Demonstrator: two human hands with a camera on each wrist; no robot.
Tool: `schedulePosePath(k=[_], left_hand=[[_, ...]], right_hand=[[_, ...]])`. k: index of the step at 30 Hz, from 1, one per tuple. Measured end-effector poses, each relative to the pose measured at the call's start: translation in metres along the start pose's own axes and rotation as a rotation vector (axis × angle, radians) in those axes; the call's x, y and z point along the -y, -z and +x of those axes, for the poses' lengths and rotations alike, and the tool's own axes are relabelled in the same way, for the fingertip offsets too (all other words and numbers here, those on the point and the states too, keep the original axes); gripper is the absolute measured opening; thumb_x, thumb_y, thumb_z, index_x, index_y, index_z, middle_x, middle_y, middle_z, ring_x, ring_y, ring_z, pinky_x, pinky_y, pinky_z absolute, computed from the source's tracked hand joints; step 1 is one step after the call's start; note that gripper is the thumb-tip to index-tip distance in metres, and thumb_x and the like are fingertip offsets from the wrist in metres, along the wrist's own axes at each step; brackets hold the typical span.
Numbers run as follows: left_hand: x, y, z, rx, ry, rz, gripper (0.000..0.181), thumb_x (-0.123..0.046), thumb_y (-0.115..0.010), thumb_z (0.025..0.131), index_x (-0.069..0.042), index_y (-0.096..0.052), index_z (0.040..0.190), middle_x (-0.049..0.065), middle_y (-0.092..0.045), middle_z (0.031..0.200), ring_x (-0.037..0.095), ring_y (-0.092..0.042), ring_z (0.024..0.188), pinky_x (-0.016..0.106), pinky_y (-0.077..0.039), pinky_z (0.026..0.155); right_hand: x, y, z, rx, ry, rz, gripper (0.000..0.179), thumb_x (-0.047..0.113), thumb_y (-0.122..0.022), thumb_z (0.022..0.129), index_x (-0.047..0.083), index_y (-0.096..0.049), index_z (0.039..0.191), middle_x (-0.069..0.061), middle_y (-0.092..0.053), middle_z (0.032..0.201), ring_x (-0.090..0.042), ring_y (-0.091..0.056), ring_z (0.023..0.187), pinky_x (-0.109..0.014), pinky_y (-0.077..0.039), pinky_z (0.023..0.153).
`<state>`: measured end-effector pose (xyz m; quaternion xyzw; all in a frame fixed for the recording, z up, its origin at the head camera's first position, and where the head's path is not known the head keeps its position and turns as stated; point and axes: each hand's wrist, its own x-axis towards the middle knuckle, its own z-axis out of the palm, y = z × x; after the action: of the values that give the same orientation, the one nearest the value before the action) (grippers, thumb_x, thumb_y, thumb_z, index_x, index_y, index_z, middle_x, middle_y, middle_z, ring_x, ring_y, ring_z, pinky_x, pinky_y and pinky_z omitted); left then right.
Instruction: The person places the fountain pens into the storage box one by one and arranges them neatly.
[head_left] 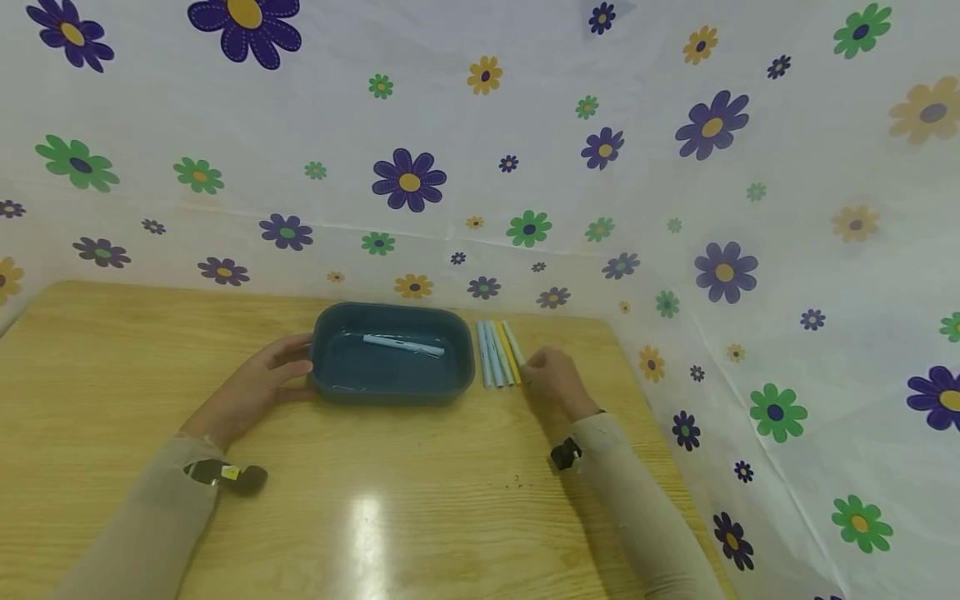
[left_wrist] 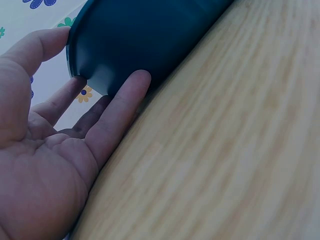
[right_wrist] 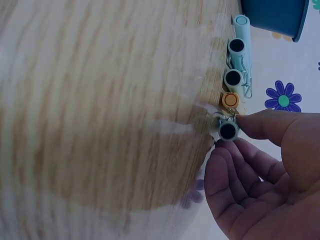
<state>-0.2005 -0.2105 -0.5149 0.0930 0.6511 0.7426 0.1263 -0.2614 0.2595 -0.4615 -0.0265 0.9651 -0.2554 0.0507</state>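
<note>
A dark teal plastic bin (head_left: 390,400) stands on the table, with one light-blue pen (head_left: 403,345) lying inside it. My left hand (head_left: 266,383) rests against the bin's left end. In the left wrist view its spread fingertips (left_wrist: 137,80) touch the end wall and rim. To the right of the bin lies a row of pens: light-blue pens (head_left: 483,354), a yellow pen (head_left: 507,350) and, rightmost, a pale green pen (head_left: 512,337). My right hand (head_left: 557,382) pinches the near end of that pale green pen between thumb and fingers; the pen still lies beside the yellow one.
The wooden table (head_left: 420,500) carries a few dark specks (head_left: 513,483) near the right forearm. A white flower-print sheet (head_left: 450,150) hangs behind the table and along its right side, close to the right arm.
</note>
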Motion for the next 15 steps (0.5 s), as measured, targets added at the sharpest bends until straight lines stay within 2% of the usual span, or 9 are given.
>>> schedulePosePath(k=[5,11,15], left_hand=[[-0.0009,-0.0004,-0.0004,0.003,0.002,0.008,0.059,-0.024,-0.056,0.096,-0.012,-0.030,0.148,0.016,-0.030,0.148,0.018,-0.051,0.119,0.044,-0.053,0.092],[-0.0013,0.0007,0.0001,0.025,-0.004,0.014,0.058,-0.023,-0.054,0.097,-0.011,-0.028,0.148,0.019,-0.027,0.149,0.018,-0.050,0.120,0.044,-0.052,0.093],[-0.0006,0.0004,0.0011,0.002,0.018,0.007,0.058,-0.024,-0.057,0.096,-0.014,-0.031,0.147,0.013,-0.031,0.148,0.019,-0.050,0.121,0.044,-0.053,0.092]], right_hand=[[0.0025,0.0002,-0.0002,0.012,0.001,-0.023,0.020,0.023,-0.062,0.090,0.004,-0.069,0.092,-0.007,-0.066,0.088,-0.020,-0.058,0.074,-0.033,-0.052,0.065],[0.0028,0.0008,-0.0010,0.039,0.013,-0.025,0.022,0.023,-0.059,0.091,0.004,-0.069,0.095,-0.007,-0.064,0.083,-0.019,-0.055,0.068,-0.030,-0.048,0.059],[-0.0016,0.0003,0.0005,0.041,0.020,-0.008,0.021,0.020,-0.055,0.089,0.004,-0.068,0.090,-0.005,-0.059,0.073,-0.017,-0.049,0.061,-0.026,-0.043,0.052]])
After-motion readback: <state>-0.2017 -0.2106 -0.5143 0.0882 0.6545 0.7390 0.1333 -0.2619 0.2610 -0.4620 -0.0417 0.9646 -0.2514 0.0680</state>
